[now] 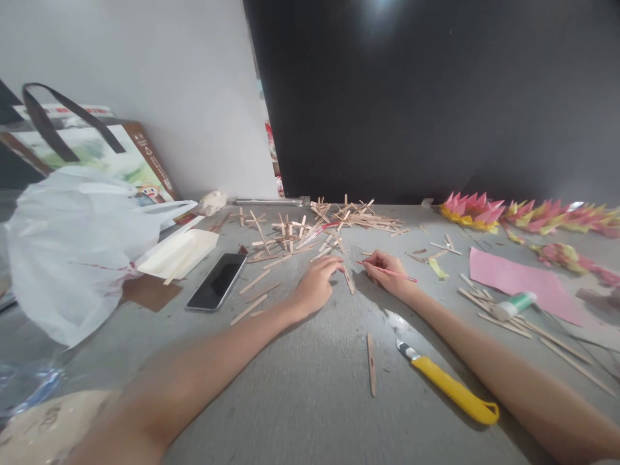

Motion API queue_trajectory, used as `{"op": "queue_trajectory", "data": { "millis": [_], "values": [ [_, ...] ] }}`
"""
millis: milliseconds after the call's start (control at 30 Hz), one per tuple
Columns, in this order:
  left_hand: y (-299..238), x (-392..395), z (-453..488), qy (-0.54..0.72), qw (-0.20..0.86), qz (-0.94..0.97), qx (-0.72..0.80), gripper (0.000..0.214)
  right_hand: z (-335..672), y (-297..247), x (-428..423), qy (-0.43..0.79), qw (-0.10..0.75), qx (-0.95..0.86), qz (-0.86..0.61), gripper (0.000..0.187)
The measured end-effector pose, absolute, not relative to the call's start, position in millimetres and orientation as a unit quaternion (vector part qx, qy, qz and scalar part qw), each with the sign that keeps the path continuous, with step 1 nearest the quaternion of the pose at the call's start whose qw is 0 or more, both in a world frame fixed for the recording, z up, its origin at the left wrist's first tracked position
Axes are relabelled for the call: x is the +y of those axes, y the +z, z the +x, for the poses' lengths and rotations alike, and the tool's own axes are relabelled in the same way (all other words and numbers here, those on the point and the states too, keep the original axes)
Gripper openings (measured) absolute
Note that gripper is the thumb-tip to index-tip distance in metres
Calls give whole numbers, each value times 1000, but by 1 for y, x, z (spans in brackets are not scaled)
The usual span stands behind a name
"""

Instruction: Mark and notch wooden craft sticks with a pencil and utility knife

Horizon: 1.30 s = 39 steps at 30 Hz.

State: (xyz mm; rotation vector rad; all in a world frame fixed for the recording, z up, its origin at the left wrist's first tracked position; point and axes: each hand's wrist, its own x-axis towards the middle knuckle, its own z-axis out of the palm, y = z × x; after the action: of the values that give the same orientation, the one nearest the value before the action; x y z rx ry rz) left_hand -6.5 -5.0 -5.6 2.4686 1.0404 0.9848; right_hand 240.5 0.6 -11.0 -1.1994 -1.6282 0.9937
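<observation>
In the middle of the grey table, my left hand (pixel 317 284) has its fingers curled, with the fingertips on the far end of a wooden craft stick (pixel 350 283) lying flat. To the right of that stick, my right hand (pixel 387 270) is closed around a thin red pencil (pixel 397 276), its tip pointing left toward the stick. Nearer to me lies a second craft stick (pixel 371 365) with dark marks or notches on it. A yellow utility knife (pixel 450 389) rests beside my right forearm, its blade end pointing away from me.
Beyond my hands is a pile of craft sticks (pixel 372 219), some joined into crosses. A phone (pixel 217 281) and a white plastic bag (pixel 77 245) are at left. On the right lie pink paper (pixel 518 281), a glue stick (pixel 516 306) and pink-yellow paper decorations (pixel 472 211).
</observation>
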Motion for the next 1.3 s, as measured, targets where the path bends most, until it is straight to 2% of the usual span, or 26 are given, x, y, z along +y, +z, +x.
{"op": "queue_trajectory", "data": {
  "millis": [167, 433, 567, 700, 900, 1300],
  "values": [
    [-6, -7, -4, 221, 169, 901, 333, 69, 243, -10, 1, 383, 452, -642, -486, 40],
    [2, -22, 2, 159, 50, 931, 325, 54, 242, -10, 0, 340, 446, -666, -491, 32],
    [2, -35, 6, 150, 48, 916, 369, 53, 243, -12, -4, 325, 421, -707, -466, 29],
    [-2, -41, 10, 144, 62, 904, 398, 53, 243, -17, -5, 376, 380, -733, -420, 28],
    [0, -40, 12, 131, 65, 902, 405, 56, 238, -18, 0, 423, 341, -701, -462, 33],
    [-9, -36, 11, 171, 67, 907, 379, 53, 234, -15, 0, 406, 336, -712, -465, 42]
  ]
}}
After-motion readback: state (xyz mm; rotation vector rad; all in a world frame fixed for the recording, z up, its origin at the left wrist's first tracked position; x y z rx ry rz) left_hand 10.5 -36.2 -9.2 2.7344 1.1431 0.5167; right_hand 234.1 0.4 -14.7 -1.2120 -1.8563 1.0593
